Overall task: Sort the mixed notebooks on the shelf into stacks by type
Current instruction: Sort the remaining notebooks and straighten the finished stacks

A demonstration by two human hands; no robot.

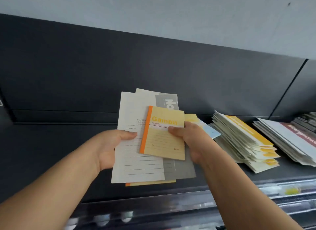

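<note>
Left hand (111, 144) grips a fanned bundle of white, grey and yellow notebooks (135, 161) above the dark shelf (51, 135). Right hand (189, 139) pinches the small yellow, orange-spined notebook (162, 140) lying on top, near the slumped yellow-and-cream stack (242, 139).

Body in view: two hands plus forearms, all bare. Left hand (109, 149), right hand (191, 140). Back from the fingers, left forearm (51, 187) and right forearm (239, 187) run uncovered to the bottom frame edge. Left thumb (128, 135) and right thumb (174, 129): nails look short. The other fingers are mostly hidden, so no detail. Left forearm is soft-blurred near the edge.
</note>
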